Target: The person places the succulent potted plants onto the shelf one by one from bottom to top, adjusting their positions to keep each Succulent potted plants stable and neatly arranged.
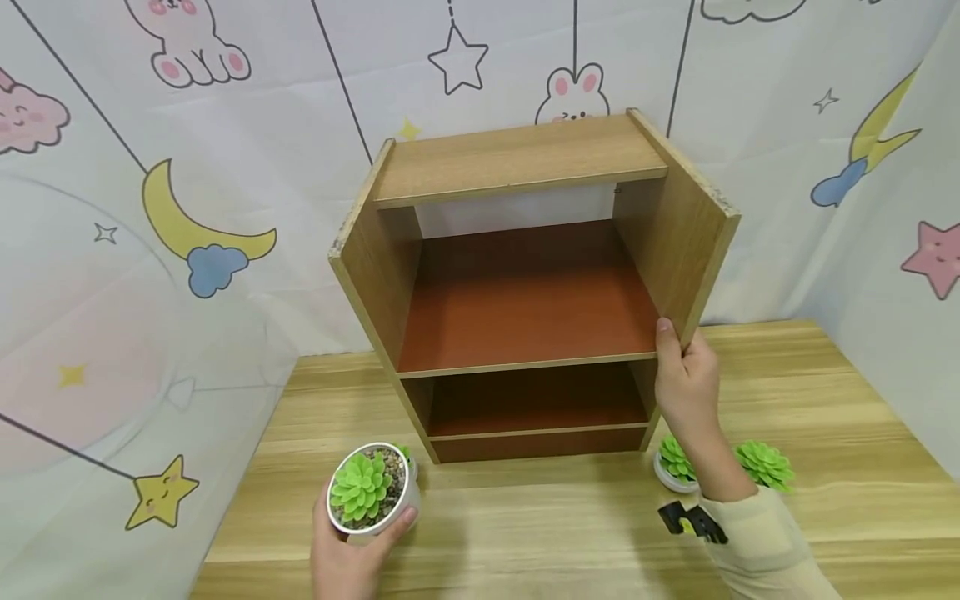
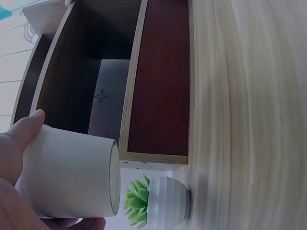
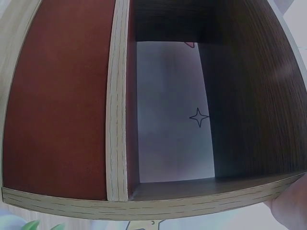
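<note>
My left hand [image 1: 348, 562] grips a white pot with a green artificial succulent [image 1: 367, 487], raised above the table and tilted so its top faces the head camera. In the left wrist view the pot's plain white side [image 2: 69, 172] shows between thumb and fingers. A small wooden shelf [image 1: 528, 362] with reddish-brown boards stands upright at the middle of the table. On its right side panel [image 1: 686, 242] my right hand [image 1: 688, 379] holds the front edge, thumb on the inner side. In the right wrist view only part of that hand [image 3: 290, 203] shows.
Behind the held pot, a ribbed white pot [image 2: 168, 201] with a succulent stands by the shelf's left side. To the right are two more succulents [image 1: 675, 462] [image 1: 765, 464], partly behind my right forearm. A patterned white cloth [image 1: 300, 125] hangs behind the wooden table [image 1: 525, 533].
</note>
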Action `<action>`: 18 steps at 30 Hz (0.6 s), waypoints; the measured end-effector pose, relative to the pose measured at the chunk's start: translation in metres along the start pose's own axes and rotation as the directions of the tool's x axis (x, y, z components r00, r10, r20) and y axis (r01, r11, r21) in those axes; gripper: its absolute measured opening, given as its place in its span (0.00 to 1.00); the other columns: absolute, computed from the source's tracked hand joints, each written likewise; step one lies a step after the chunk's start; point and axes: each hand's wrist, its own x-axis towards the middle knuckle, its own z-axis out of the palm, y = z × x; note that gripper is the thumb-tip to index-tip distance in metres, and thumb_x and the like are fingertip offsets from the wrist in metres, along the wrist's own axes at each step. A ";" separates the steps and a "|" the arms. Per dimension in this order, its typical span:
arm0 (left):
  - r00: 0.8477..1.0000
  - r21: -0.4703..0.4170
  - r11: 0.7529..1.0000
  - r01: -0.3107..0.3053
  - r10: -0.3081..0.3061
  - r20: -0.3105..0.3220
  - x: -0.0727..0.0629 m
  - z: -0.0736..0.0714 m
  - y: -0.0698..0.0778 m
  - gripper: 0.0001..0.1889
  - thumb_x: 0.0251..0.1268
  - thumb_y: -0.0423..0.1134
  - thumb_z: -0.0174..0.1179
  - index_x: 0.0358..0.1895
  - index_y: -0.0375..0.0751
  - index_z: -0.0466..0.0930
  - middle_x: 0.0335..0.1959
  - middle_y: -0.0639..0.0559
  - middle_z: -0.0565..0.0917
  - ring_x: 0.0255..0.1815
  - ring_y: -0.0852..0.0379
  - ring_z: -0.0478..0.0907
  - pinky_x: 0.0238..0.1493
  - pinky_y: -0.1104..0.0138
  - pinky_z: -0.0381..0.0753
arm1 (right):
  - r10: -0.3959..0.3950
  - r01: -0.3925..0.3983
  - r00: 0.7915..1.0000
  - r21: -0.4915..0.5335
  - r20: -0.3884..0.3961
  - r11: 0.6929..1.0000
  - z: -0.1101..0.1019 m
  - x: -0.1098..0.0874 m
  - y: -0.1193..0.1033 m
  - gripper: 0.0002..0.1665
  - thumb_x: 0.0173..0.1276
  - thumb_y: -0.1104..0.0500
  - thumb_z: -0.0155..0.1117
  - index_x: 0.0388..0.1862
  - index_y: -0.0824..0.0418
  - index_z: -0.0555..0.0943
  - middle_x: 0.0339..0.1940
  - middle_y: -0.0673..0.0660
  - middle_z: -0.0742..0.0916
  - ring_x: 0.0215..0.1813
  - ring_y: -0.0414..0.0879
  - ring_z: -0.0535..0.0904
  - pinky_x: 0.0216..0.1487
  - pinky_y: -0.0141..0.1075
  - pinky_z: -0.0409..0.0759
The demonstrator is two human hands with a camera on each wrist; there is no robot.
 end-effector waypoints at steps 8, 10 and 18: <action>1.000 0.017 0.999 -0.028 0.027 0.007 -0.005 0.007 0.000 0.58 0.33 0.34 0.83 0.73 0.33 0.57 0.64 0.36 0.68 0.65 0.40 0.62 0.65 0.40 0.56 | 0.013 -0.013 1.000 0.005 -0.005 1.000 -0.003 0.001 0.000 0.23 0.79 0.52 0.51 0.46 0.73 0.80 0.37 0.60 0.84 0.39 0.42 0.74 0.38 0.32 0.70; 0.999 0.016 0.999 -0.033 0.033 0.008 -0.006 0.008 0.000 0.58 0.33 0.33 0.83 0.73 0.33 0.57 0.64 0.36 0.68 0.65 0.40 0.63 0.64 0.40 0.56 | 0.016 -0.016 1.000 0.013 -0.003 1.000 -0.002 0.003 -0.001 0.23 0.79 0.52 0.51 0.46 0.72 0.81 0.37 0.61 0.84 0.39 0.42 0.74 0.38 0.32 0.70; 1.000 0.019 1.000 0.009 -0.009 0.026 -0.009 0.010 0.001 0.58 0.34 0.32 0.83 0.74 0.37 0.57 0.64 0.42 0.69 0.62 0.52 0.64 0.64 0.59 0.63 | 0.024 -0.025 1.000 0.026 0.017 0.999 -0.001 0.003 0.000 0.20 0.79 0.55 0.51 0.51 0.71 0.81 0.42 0.63 0.85 0.42 0.41 0.75 0.41 0.31 0.71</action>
